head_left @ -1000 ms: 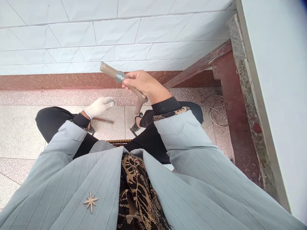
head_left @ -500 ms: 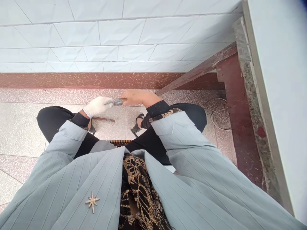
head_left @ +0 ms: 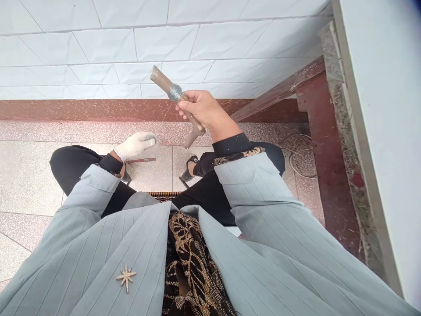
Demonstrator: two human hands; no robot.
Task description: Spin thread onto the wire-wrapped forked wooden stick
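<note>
Beyond the lap, just left of ctr, a brown stick (head_left: pixel 162 80) is held up above the floor (head_left: pixel 31 175), tilted, its far end pointing left twd the white tiled wall (head_left: pixel 98 46). Right hand (head_left: pixel 204 110), bare, has its grip clamped on the stick's near half, thumb & fingertips right by a grey wire coil (head_left: pixel 175 92) wound round the stick; near end has a side branch pointing back left. Thin strand (head_left: pixel 167 112) runs from the coil down & left, twd the left hand (head_left: pixel 134 145), in a white glove, well apart from the stick; its grip's curled together, can't tell if the strand's inside. Reddish bar (head_left: pixel 146 160) lies on the floor, a bit nearer than the glove. Far right: red frame (head_left: pixel 324 136) w/ pale cable (head_left: pixel 305 177) looped beside it.
</note>
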